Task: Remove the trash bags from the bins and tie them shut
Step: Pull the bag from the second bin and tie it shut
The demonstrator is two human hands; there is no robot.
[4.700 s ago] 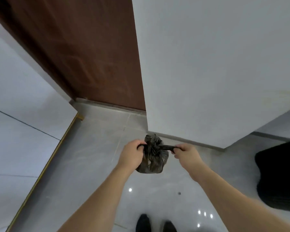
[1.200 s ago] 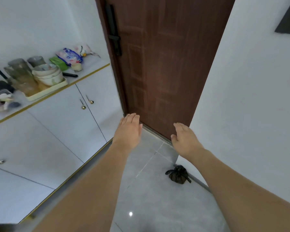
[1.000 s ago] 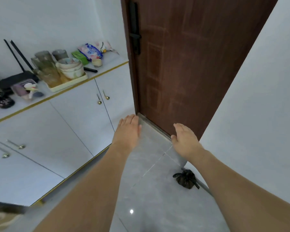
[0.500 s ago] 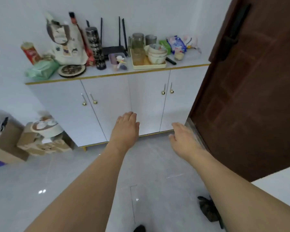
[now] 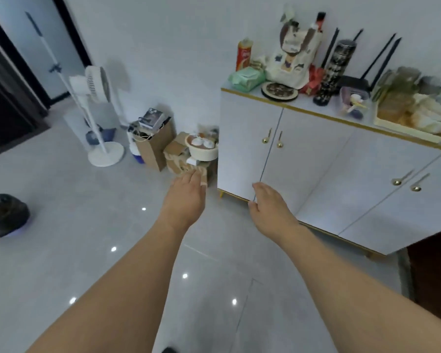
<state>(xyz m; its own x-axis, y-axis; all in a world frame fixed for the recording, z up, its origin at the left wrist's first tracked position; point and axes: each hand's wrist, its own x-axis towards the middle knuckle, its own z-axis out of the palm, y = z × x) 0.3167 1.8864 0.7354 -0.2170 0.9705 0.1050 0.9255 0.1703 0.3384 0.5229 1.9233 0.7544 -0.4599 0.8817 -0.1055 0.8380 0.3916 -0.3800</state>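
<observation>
Bin (image 5: 3,215) far left, well apart from both empty grips.

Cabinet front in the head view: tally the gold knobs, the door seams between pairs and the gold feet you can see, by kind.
Gold knobs: 4, in two pairs
Seams between paired doors: 2
Gold feet: 1 clearly, at the left corner; any others are too blurred or hidden to tell
Total: 7
</observation>
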